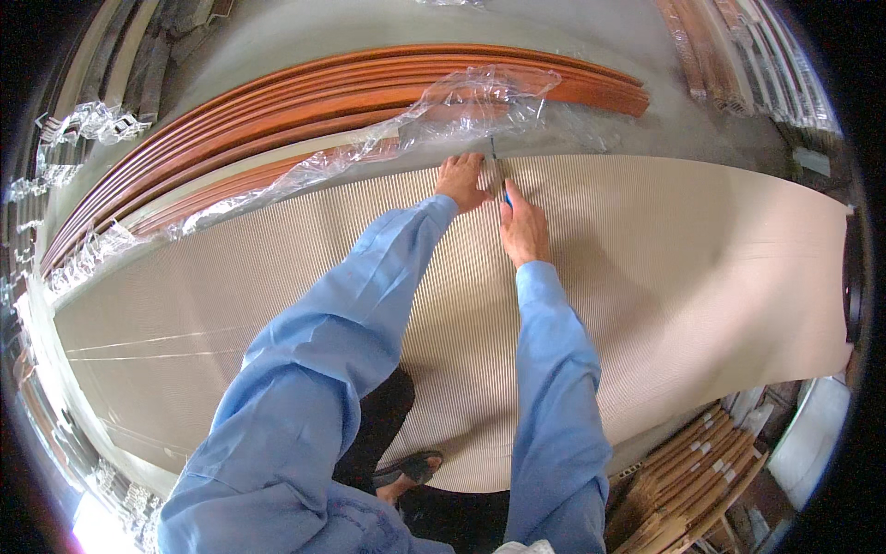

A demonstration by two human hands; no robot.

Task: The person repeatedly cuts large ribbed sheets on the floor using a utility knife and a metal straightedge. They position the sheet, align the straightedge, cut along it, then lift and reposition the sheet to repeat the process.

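A wide sheet of ribbed tan corrugated cardboard (683,268) lies flat across the floor. My left hand (461,182) presses flat on it near its far edge, fingers spread. Just to its right, my right hand (523,226) grips a slim cutter with a blue handle (504,191); its thin blade (495,155) points away from me toward the cardboard's far edge. Both arms are in light blue sleeves. A crumpled clear plastic film (461,106) lies just beyond the hands.
Long reddish-brown wooden mouldings (305,92) lie stacked on the grey concrete floor (591,28) behind the cardboard, partly under the film. More plastic-wrapped strips (83,125) lie at the left. Folded cardboard pieces (692,471) are stacked at lower right. My sandalled foot (406,469) stands on the sheet.
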